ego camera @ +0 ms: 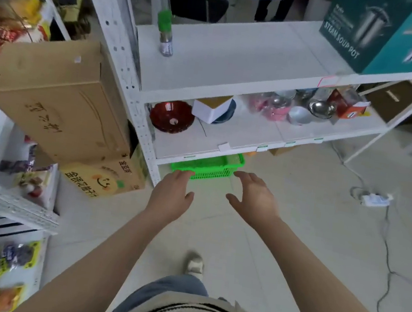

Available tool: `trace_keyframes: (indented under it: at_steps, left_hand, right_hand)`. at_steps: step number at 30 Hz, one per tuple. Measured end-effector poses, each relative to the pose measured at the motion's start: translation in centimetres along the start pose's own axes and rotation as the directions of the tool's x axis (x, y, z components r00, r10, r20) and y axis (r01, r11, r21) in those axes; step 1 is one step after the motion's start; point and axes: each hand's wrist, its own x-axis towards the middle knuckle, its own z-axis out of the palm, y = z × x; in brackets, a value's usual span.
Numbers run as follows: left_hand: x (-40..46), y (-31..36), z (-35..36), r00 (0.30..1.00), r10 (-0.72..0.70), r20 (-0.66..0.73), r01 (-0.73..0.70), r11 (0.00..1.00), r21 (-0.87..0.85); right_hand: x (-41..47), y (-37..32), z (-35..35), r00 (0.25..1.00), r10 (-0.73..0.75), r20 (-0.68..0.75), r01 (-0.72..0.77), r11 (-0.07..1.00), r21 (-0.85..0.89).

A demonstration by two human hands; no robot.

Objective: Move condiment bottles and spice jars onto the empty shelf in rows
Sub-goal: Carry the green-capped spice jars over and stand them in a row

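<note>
On the far left stand white racks point(5, 202) full of snack bags point(11, 255). A big brown cardboard box point(58, 99) leans there, and under it sits a smaller yellow box point(105, 181) with a smiley face.

Next comes the white shelf unit point(137, 70). Its upper shelf point(240, 62) is mostly bare. One spice jar point(165, 33) with a green cap stands upright at the far left of that shelf, near the post. On the right end of the same shelf sits a teal steam soup pot box point(365, 32).

On the shelf below, a red bowl point(172, 116) is at the left. Beside it is a white box point(210, 109) in front of a blue dish. Further right are pink things in plastic, a white bowl point(299, 115), a shiny metal bowl point(321, 109) and a red carton point(346, 103).

Under that shelf, a green basket point(211, 166) sits low by the floor. What is in it cannot be seen.

The left hand point(171, 193) reaches out, and its fingers point(183, 174) touch or hang just over the near edge of the basket. The fingers are loose and hold nothing. The right hand point(255, 196) is just beside the basket, fingers spread and holding nothing.

On the floor at the right lie a white power strip point(376, 200) and a thin cable point(386, 263).
</note>
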Motion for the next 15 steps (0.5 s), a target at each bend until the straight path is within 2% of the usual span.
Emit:
trace_keyframes:
  at_steps: [8,15]
  left_hand:
    - [10.4,-0.5,-3.2,0.994,-0.096,-0.06,0.093,0.994,-0.051]
    - [17.8,-1.5,-4.1,0.949,-0.262,-0.173,0.235,0.959,-0.159]
  right_hand:
    - [11.2,0.8,-3.1,0.997,-0.068,-0.026,0.069,0.997,0.036]
    - [22.3,0.8,-4.5,0.966,-0.253,0.05,0.251,0.967,0.04]
